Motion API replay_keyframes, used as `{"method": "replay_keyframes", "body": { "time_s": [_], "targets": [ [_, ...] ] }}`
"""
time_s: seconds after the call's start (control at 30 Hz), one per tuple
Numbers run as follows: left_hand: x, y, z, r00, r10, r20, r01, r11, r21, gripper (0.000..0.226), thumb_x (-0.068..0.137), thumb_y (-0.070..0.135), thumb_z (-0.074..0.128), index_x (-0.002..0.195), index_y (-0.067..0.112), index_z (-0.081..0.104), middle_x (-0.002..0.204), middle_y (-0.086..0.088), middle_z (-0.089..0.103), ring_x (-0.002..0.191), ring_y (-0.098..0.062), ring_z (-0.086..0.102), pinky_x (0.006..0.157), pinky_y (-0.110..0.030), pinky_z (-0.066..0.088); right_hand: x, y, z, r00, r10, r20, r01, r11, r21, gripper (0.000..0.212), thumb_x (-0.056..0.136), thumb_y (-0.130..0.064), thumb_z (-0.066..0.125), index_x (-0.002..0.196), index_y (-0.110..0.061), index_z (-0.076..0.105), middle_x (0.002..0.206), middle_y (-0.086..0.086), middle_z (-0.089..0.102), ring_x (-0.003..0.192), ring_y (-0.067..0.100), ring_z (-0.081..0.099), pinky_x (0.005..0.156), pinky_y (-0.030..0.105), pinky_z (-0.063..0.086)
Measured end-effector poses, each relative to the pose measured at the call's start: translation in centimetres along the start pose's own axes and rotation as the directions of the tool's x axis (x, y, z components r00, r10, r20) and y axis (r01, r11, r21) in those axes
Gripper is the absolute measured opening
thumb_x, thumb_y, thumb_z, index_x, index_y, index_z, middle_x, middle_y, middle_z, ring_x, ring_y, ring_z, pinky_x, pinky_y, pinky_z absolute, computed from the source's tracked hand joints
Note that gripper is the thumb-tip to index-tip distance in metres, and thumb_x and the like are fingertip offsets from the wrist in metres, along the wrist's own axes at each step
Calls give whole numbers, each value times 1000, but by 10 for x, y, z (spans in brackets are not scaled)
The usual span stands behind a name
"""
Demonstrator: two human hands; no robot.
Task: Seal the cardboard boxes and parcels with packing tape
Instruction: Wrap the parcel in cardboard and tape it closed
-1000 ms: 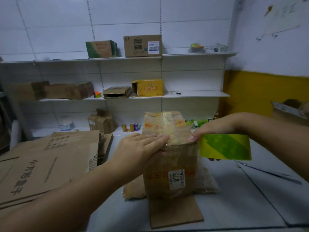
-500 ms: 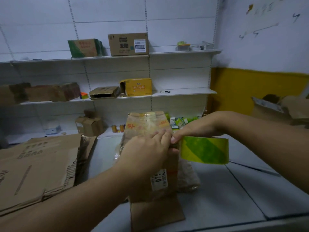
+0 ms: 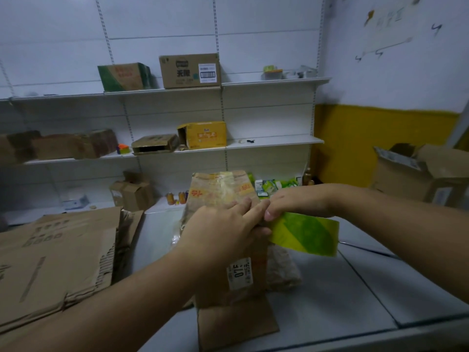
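White wall shelving [image 3: 274, 82], top level: green-sided carton [image 3: 124, 77] beside brown carton with barcode label [image 3: 189, 71]. Middle level: yellow carton [image 3: 203, 134]. Lowest: small orange cans [image 3: 175, 198], green-and-white packets [image 3: 276, 185]. Left on grey tabletop [image 3: 342, 295]: stack of flattened brown cardboard sheets [image 3: 55, 260].

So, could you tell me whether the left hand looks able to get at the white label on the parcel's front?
Probably yes: the left hand presses the parcel just above the white label, which faces the person uncovered. The right hand with its tape roll sits off to the side.
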State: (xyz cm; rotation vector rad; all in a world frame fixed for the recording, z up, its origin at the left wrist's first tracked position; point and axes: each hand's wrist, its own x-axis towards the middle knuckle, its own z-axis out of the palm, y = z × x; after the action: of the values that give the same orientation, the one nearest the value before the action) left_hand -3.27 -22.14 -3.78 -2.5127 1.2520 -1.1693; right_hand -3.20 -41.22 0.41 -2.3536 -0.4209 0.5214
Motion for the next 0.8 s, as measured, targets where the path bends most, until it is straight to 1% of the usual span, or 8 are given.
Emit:
{"method": "replay_keyframes", "body": {
  "time_s": [0.07,0.2,0.27,0.33,0.4,0.5,0.6,0.8],
  "targets": [
    [-1,-3,-2,1000,17,-16,-17,1000,-11,55,88,51,30,116,24,67,94,0,73,63,-15,69,30,-22,41,-2,-3,1,999,-19,-41,15,995,-98,35,79,-48,55,95,-22,71,97,-4,68,95,17,62,86,29,45],
    [-12,-11,-5,995,99,-30,-102,991,-84,58,98,53,14,117,22,58,104,0,72,76,-17,71,36,-27,49,-15,-10,5,992,-34,124,50,991,-124,51,86,-69,18,127,-52,44,129,-26,46,123,-2,42,109,26,29],
    [-20,-16,-8,993,104,-51,-108,990,-87,61,98,53,13,121,24,61,110,0,71,82,-16,72,41,-24,51,-22,-11,3,970,-49,238,75,992,-101,54,73,-80,13,105,-60,52,117,-25,59,110,-6,52,99,18,40],
    [-25,-20,-9,992,110,-64,-115,990,-79,64,99,52,13,119,23,65,110,0,71,83,-15,72,45,-24,51,-31,4,-4,965,-39,259,63,994,-86,56,77,-81,23,83,-44,66,82,-20,65,77,-8,59,75,11,45],
    [-26,-22,-9,990,120,-79,-125,990,-58,64,99,51,12,118,23,66,108,1,71,81,-15,72,45,-24,51,-38,31,-13,954,23,300,-32,999,23,36,80,-55,56,86,-22,68,79,-8,66,71,3,63,67,18,49],
    [-25,-19,-8,988,133,-81,-138,988,-64,63,99,52,13,118,24,66,108,1,71,81,-16,72,46,-26,52,-38,69,-12,893,78,444,-158,977,147,7,77,-22,69,82,-23,74,81,2,71,74,20,67,72,35,52],
    [-26,-22,-7,987,135,-87,-141,988,-59,62,99,52,15,119,23,65,107,1,71,80,-17,72,47,-28,52,-40,89,-3,922,309,232,-338,936,95,12,77,-24,62,82,-20,71,73,5,71,68,25,68,62,34,56],
    [-24,-22,-8,988,143,-60,-147,986,-76,61,99,52,16,120,22,64,109,0,71,81,-18,72,48,-28,52,-55,103,12,789,615,-5,-600,768,-225,26,84,-32,59,70,-12,65,57,0,67,49,13,62,53,24,51]
  ]
}}
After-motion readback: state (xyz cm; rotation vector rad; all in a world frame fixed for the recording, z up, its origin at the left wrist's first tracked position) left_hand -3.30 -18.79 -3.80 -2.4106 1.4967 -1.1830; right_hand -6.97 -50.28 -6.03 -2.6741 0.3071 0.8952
